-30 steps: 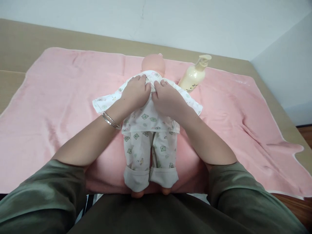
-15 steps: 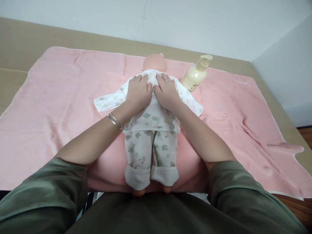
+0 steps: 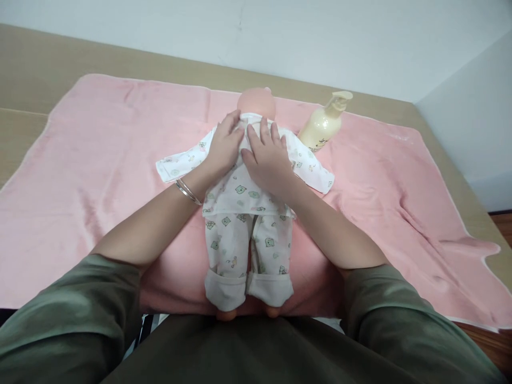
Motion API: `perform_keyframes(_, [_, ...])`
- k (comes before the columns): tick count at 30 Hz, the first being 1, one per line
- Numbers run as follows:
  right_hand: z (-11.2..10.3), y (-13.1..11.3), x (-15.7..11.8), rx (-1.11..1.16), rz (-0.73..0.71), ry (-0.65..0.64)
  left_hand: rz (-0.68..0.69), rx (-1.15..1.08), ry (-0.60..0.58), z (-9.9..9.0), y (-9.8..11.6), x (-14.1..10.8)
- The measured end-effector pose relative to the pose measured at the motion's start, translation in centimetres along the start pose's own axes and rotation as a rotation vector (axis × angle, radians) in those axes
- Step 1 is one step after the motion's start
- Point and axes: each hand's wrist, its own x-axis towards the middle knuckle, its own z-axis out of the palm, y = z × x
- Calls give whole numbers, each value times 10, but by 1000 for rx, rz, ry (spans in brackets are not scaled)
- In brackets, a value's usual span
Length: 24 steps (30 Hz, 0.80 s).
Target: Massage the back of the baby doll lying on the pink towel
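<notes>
left hand (image 3: pixel 226 144) turned more sideways and moved nearer to doll's head (image 3: pixel 256 101), right hand (image 3: pixel 270 160) opened wider

Slim, silvery, rounded bangles (image 3: pixel 188 192) circle the wrist just behind the left grip (image 3: pixel 226 145). Farther back from it, toward the elbow, begins a loose olive-green left sleeve (image 3: pixel 76 309), softly creased with a faint sheen; a matching right sleeve (image 3: pixel 396 314) lies behind the right grip (image 3: pixel 269 160). Farthest from either grip, the garment's front (image 3: pixel 236 352) is darker olive.

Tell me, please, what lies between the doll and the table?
The pink blanket lies there: the head view shows it spread over the table, with the doll on top.
</notes>
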Motion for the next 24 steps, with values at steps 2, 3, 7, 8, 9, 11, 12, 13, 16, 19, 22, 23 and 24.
perform_keyframes(2, [-8, -3, -4, 64, -52, -3, -68, -106, 9, -5, 3, 7])
perform_keyframes(3, [-13, -4, -5, 96, -67, 11, -107, -130, 33, -7, 9, 10])
perform_keyframes(7, [-22, -3, -5, 95, -56, 116, -182, -159, 208, -13, 46, 8])
perform_keyframes(8, [-20, -2, -4, 65, -54, 115, -185, -165, 236, -14, 56, 7])
perform_keyframes(9, [-17, -1, -3, 33, -57, 99, -193, -180, 248, -14, 66, 4])
perform_keyframes(11, [-11, 1, 0, -13, -71, 38, -260, -231, 241, -16, 82, 1])
perform_keyframes(12, [-10, 2, 0, -18, -79, 16, -321, -258, 233, -17, 89, -1])
perform_keyframes(13, [-10, 3, 1, -11, -85, 10, -385, -279, 236, -18, 95, -3])
perform_keyframes(16, [-17, 6, 0, 35, -83, 85, -482, -316, 274, -21, 111, -7])
perform_keyframes(19, [-18, 7, 1, 34, -89, 161, -456, -351, 296, -23, 123, -11])
perform_keyframes(22, [-11, 8, 3, 0, -104, 85, -432, -352, 285, -23, 130, -16])
perform_keyframes(23, [-9, 8, 3, -3, -108, 49, -425, -346, 276, -22, 132, -17])
perform_keyframes(24, [-10, 8, 3, 1, -111, 23, -415, -341, 263, -22, 134, -18])
